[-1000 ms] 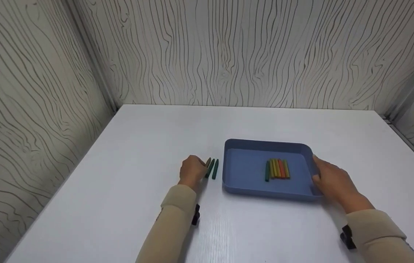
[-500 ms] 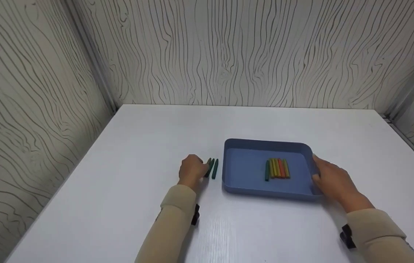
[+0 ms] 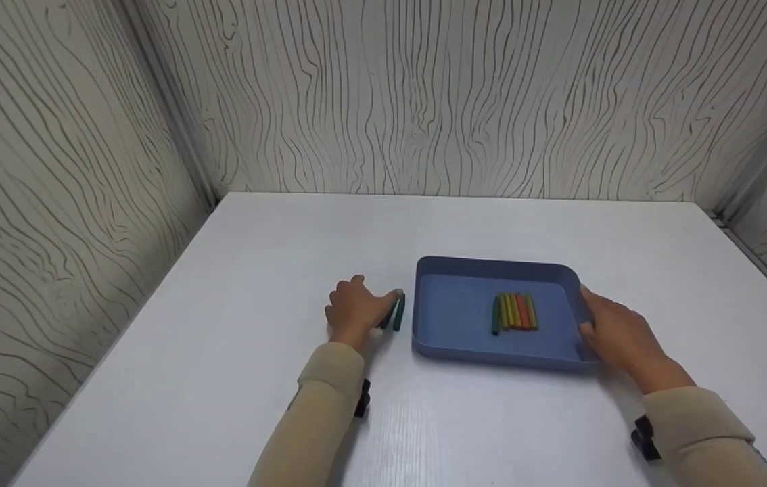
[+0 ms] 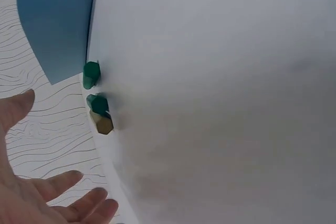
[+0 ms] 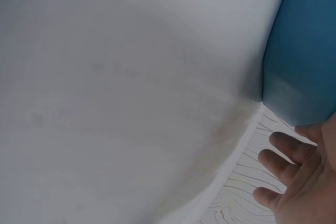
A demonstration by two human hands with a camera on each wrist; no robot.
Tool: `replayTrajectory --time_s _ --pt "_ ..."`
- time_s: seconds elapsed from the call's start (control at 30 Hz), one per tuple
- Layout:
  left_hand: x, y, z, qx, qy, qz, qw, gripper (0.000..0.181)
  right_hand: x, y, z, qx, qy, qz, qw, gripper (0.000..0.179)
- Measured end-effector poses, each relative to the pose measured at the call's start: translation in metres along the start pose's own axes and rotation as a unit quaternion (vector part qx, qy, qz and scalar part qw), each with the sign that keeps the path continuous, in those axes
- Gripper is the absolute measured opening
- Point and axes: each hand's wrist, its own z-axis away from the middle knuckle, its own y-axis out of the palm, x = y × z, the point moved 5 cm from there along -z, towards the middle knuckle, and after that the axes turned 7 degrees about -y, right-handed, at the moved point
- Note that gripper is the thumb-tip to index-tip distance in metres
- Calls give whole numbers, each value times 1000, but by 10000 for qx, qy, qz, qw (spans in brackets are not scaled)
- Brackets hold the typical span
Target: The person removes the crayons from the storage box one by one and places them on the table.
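My left hand (image 3: 355,310) hovers over a few crayons on the table, thumb and fingers spread, left of the tray. In the left wrist view a green crayon (image 4: 91,74) lies apart, while a second green crayon (image 4: 99,104) lies against an olive-yellow crayon (image 4: 104,125). The hand hides part of them in the head view. At the right end of a shallow blue tray (image 3: 458,355), my right hand (image 3: 620,335) touches the wall with fingers extended. Inside the tray lie a dark green crayon (image 3: 496,316), several yellow crayons (image 3: 506,311) and a red-orange crayon (image 3: 522,312), side by side.
The white table (image 3: 289,237) extends around the tray on all sides. Panels with a wood-grain pattern (image 3: 424,101) stand at the back, left and right. Small black devices (image 3: 362,398) are strapped at both wrists.
My left hand's fingers have opened and spread from a closer pinch near the olive-yellow crayon, with the thumb now over the crayons. The right hand and tray stay in place.
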Motion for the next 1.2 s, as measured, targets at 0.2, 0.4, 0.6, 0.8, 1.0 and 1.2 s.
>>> replayTrajectory --time_s 0.2,0.4,0.6,0.8,1.0,1.2 --pt "-2 0 1 -19 34 -153 9999 95 0 1 1 29 55 -43 10000 59" --pt "-8 1 3 -137 56 -130 9998 99 -1 1 1 22 78 -20 10000 59" --pt "-21 2 8 -287 201 -89 9993 99 -2 1 0 64 102 -41 9999 60" --pt "-38 5 13 -412 397 -37 9984 97 -2 0 0 137 136 -141 9997 60" --pt "-54 11 22 -374 593 -81 9975 95 0 0 0 122 89 -90 9998 60" --pt "-69 21 31 -312 836 -108 9960 92 3 -1 1 57 -14 -34 10000 59"
